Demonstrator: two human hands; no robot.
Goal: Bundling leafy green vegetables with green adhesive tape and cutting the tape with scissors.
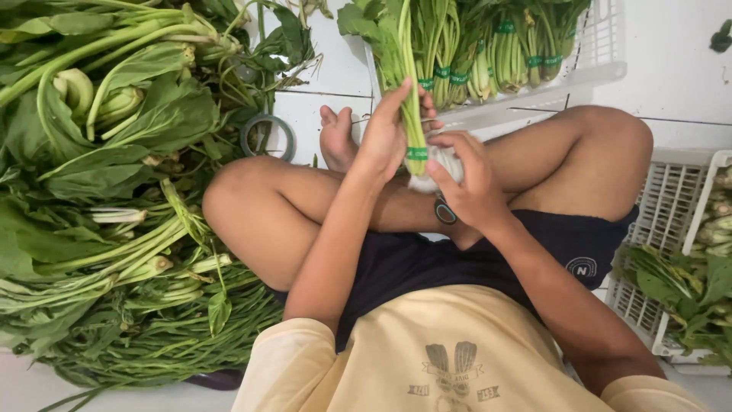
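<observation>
My left hand point(386, 131) grips a bundle of green leafy vegetables point(404, 76) by its stalks, held upright over my crossed legs. A green tape band point(417, 153) circles the stalks near their pale root ends. My right hand point(467, 179) presses against the root end just below the band, fingers curled around it. A small dark roll of tape point(444, 211) sits at my right thumb, partly hidden.
A big heap of loose greens point(107, 191) fills the left side. A tape ring point(268, 136) lies on the white tiled floor by my foot. A white crate point(595, 53) ahead holds banded bundles point(496, 53). Another white crate point(671, 206) with greens stands at right.
</observation>
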